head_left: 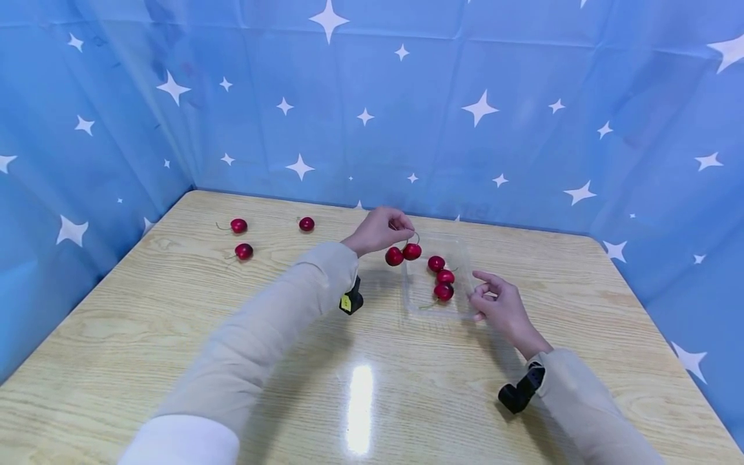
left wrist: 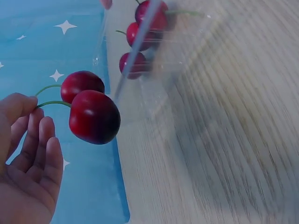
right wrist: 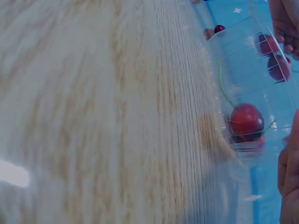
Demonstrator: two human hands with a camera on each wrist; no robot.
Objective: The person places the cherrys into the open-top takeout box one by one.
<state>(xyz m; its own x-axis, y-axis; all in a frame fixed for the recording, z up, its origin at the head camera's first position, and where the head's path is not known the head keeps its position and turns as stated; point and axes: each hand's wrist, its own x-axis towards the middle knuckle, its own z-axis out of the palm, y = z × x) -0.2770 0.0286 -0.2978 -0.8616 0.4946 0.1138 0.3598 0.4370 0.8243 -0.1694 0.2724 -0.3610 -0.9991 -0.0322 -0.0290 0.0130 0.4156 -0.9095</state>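
My left hand (head_left: 380, 230) pinches the thin green stems of two dark red cherries (left wrist: 95, 117) between thumb and index finger. The pair hangs above the left rim of a clear plastic container (head_left: 417, 287), overlapping it in the head view. Inside the container, three cherries (head_left: 444, 277) lie in a short row, some with stems showing. At its right side, my right hand (head_left: 504, 309) holds the wall with thumb and fingertips. Only part of that hand's fingers (right wrist: 290, 172) shows at the edge of the right wrist view.
On the left of the wooden table (head_left: 290, 413), two stemmed cherries lie near each other, one farther back (head_left: 238, 225) and one nearer (head_left: 244, 251). Another cherry (head_left: 306, 224) sits between them and the left hand. A blue star-patterned curtain (head_left: 418, 129) surrounds the table's back and sides.
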